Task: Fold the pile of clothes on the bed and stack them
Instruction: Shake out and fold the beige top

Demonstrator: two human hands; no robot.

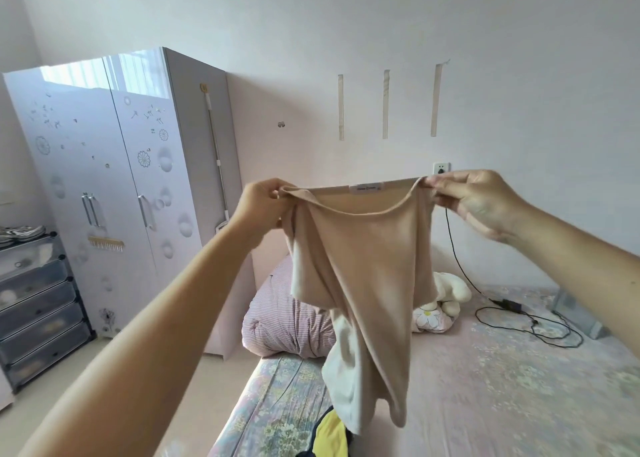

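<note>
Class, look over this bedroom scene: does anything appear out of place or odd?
Yes. Three strips of old tape cling to the wall, holding nothing, and a black cable lies tangled across the bed where clothes are being folded.

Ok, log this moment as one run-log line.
stage: spreading garment | left hand: pinches beige top at neckline | right hand: pinches other side | top: hanging above bed | pile: yellow garment below

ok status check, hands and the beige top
Left hand and right hand each grip a neckline corner. Beige top held up, hanging unfolded over bed. Yellow garment lies below; nothing in the way.
</note>
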